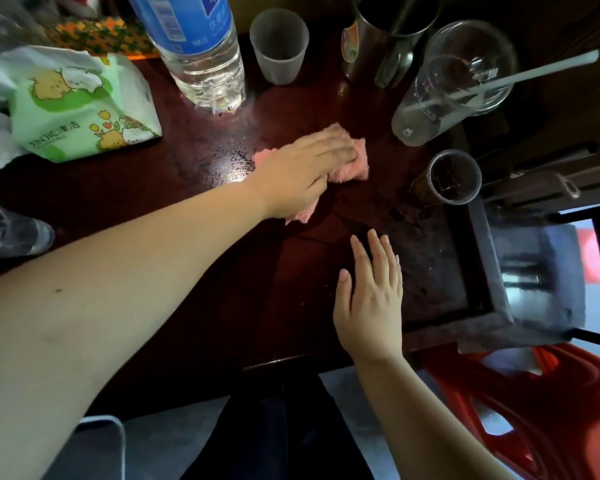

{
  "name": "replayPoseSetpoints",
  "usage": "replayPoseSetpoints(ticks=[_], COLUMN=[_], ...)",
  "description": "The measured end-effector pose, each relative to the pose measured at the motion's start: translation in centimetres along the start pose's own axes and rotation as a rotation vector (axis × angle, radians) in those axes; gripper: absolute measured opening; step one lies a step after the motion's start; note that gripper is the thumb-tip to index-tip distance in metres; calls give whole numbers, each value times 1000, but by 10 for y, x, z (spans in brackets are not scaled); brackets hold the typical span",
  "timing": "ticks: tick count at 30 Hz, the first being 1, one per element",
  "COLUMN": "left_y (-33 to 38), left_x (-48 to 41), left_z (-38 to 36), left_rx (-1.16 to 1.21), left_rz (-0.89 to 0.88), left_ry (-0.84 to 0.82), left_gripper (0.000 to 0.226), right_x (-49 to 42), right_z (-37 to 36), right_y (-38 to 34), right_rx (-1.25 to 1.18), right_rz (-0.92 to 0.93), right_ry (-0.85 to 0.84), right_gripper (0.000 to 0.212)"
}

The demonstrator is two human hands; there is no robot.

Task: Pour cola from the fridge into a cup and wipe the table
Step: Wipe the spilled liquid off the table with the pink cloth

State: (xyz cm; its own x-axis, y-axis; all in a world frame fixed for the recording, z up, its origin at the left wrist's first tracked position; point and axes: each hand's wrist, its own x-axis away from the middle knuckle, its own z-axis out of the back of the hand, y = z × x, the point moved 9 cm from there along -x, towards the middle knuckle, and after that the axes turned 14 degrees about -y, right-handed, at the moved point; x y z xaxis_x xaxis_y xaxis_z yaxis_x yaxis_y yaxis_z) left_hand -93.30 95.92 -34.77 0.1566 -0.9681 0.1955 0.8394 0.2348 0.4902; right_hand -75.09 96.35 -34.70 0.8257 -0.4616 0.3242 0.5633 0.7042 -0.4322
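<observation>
My left hand [302, 171] lies flat with straight fingers on a pink cloth [350, 164] in the middle of the dark wooden table [194, 188], pressing it down. My right hand [371, 299] rests flat and open on the table nearer to me, holding nothing. A small clear cup [451, 178] with dark cola in it stands to the right of the cloth, close to the table's right edge. The tabletop around the cloth looks wet and shiny.
A large water bottle [201, 46] and a frosted cup [279, 46] stand behind the cloth. A tall clear cup with a straw [454, 81] and a metal container [388, 32] are at the back right. A green tissue pack [80, 105] lies left. A red stool [520, 410] stands right.
</observation>
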Motion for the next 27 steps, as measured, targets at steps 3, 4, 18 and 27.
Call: replayPoseSetpoints(ticks=[3,4,18,27], left_y=[11,14,13,-26], left_x=[22,29,198,270], left_z=[-10,-14,-23,-47], left_rx=[-24,-30,91,-1], left_rz=[-19,-14,775,995], left_ry=[-14,-17,395,274], left_gripper=[55,54,56,52], right_x=[0,0,1,-77], right_z=[0,-1,3,-7], right_y=[0,0,-14,-116], right_rx=[-6,-4,3,571], right_rz=[3,6,163,874], right_ry=[4,5,17,-289], right_gripper=[54,54,53,43])
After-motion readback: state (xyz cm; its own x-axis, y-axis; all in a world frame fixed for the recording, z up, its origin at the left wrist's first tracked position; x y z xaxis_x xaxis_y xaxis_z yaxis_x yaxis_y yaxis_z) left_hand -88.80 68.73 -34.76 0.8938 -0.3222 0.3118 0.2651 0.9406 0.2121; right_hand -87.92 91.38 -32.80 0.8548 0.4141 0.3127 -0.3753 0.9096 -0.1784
